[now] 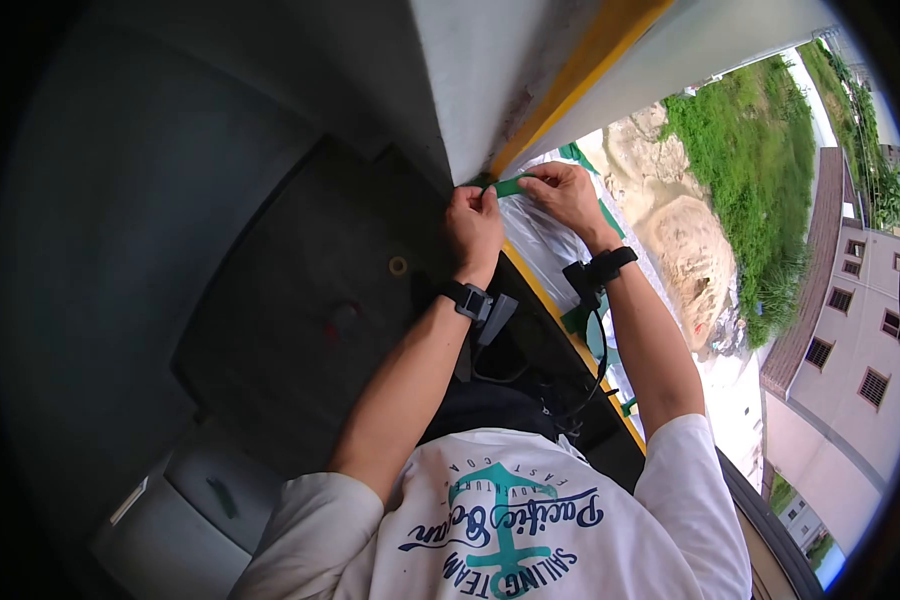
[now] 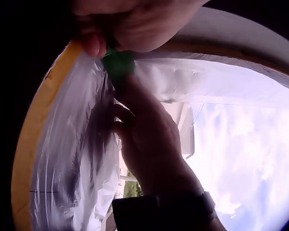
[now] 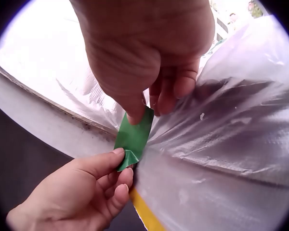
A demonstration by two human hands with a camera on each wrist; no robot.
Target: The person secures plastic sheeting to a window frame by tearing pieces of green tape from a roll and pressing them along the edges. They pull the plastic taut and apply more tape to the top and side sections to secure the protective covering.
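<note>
A short strip of green tape [image 1: 511,187] spans the gap between both hands, at the corner where the pale wall edge meets clear plastic sheeting [image 3: 231,139]. My left hand [image 1: 477,238] pinches the strip's near end; in the right wrist view the tape is creased beside that thumb. The other end is pinched by my right hand [image 1: 570,203], its thumb lying on the tape. The strip lies over the gathered folds of the sheeting in the right wrist view. In the left wrist view, my left hand partly covers the green tape [image 2: 119,65].
Yellow edging [image 1: 580,80] runs along the opening beside the sheeting. A yellowish ring [image 1: 398,266] lies on the dark surface to the left, near a faint reddish ring [image 1: 344,318]. Outside are sandy mounds [image 1: 685,250], grass [image 1: 760,170] and a building [image 1: 850,300].
</note>
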